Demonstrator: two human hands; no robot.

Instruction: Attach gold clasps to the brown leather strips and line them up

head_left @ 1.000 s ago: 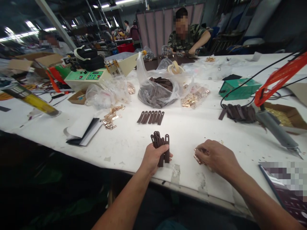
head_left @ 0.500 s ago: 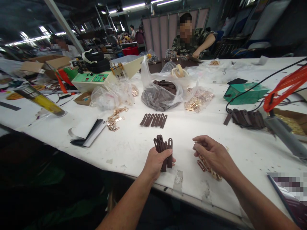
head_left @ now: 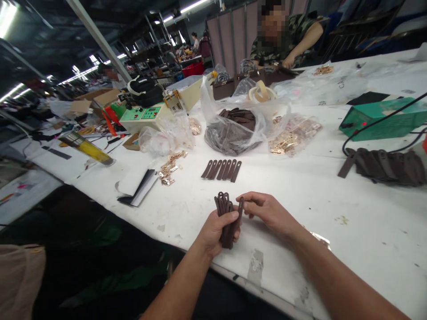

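My left hand [head_left: 213, 232] is closed around a bunch of dark brown leather tabs [head_left: 223, 206] with slotted, rounded ends. One tab [head_left: 240, 212] stands apart from the bunch under the thumb. At its slotted end my right hand [head_left: 267, 210] is closed in a pinch; whatever lies between those fingertips is too small to make out. Gold metal fittings [head_left: 322, 240] lie partly hidden under the right forearm. Beyond the hands, several brown tabs [head_left: 221, 170] are laid side by side in a row. More gold fittings [head_left: 169, 168] form a loose pile to the left.
A plastic bag of brown tabs [head_left: 233, 131] and a bag of gold fittings [head_left: 293, 135] stand farther back. Right: a green box [head_left: 380, 118] with a cable and a heap of tabs [head_left: 388, 168]. Left: a yellow-filled bottle [head_left: 88, 149]. A person [head_left: 287, 38] sits opposite.
My right hand has moved left from the gold fittings to the single tab at my left hand. The left hand keeps its bunch. The view has tilted and shifted.
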